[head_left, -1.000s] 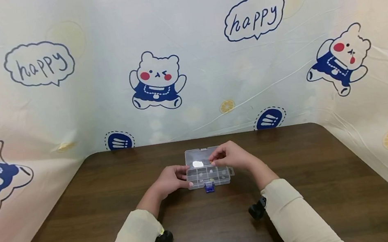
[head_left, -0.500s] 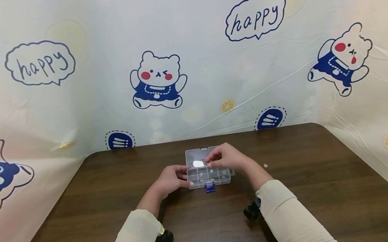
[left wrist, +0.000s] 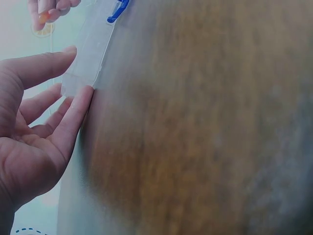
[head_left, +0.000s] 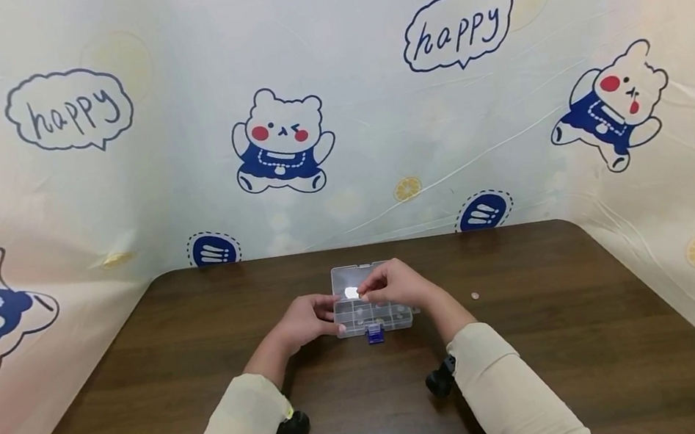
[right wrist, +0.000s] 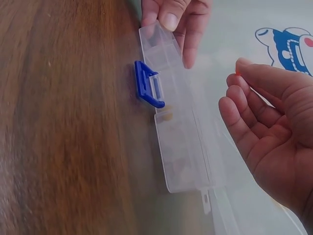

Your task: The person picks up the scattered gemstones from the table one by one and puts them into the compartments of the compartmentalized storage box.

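A clear plastic compartment box (head_left: pixel 345 331) lies on the table with its lid (head_left: pixel 344 277) raised at the back. On its front is a blue latch (right wrist: pixel 145 84). Several small pale pieces lie in its compartments, and a yellowish piece (right wrist: pixel 167 112) shows near the latch. My left hand (head_left: pixel 301 323) holds the box's left end between thumb and fingers. Above the back compartments, my right hand (head_left: pixel 395 286) pinches a tiny orange-red piece (left wrist: pixel 44 17) between thumb and forefinger. Fingertips hide most of that piece, so its kind cannot be told.
A small pale round piece (head_left: pixel 475 295) lies on the brown wooden table (head_left: pixel 538 338), right of the box. A printed cloth (head_left: pixel 349 39) hangs behind the table and along both sides. Each wrist carries a small black camera (head_left: pixel 439 382).
My right hand has moved left over the box, still pinching the orange-red piece. The pale round piece on the table has come into sight from behind the right forearm. My left hand stays put.
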`<state>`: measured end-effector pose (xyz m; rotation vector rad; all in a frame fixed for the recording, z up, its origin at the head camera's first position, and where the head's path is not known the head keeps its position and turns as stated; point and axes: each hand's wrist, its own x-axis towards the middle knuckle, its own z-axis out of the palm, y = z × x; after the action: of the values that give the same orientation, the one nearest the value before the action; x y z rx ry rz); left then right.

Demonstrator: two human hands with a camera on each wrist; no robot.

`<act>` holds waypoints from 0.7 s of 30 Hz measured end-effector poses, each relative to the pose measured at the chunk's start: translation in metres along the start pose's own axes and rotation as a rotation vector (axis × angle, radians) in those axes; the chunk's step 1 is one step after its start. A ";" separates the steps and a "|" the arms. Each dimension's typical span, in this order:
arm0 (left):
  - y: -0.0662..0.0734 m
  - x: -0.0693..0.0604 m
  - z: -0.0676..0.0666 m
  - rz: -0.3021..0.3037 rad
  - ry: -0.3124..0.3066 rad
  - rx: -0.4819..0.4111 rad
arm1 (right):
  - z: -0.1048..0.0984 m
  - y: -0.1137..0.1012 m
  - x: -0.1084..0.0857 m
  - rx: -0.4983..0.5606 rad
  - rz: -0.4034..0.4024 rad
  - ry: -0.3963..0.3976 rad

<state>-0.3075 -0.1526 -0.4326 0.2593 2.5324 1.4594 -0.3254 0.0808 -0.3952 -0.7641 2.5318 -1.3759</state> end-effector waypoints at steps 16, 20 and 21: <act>0.000 0.001 -0.001 0.005 0.002 -0.003 | 0.009 -0.001 0.006 -0.008 0.004 -0.017; 0.000 0.000 -0.001 0.001 0.004 -0.008 | 0.009 -0.005 0.006 0.001 0.022 -0.012; 0.000 0.000 -0.001 0.000 0.005 -0.009 | 0.010 -0.006 0.007 0.002 0.029 -0.010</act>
<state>-0.3078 -0.1531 -0.4319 0.2551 2.5295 1.4725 -0.3255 0.0677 -0.3955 -0.7292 2.5237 -1.3622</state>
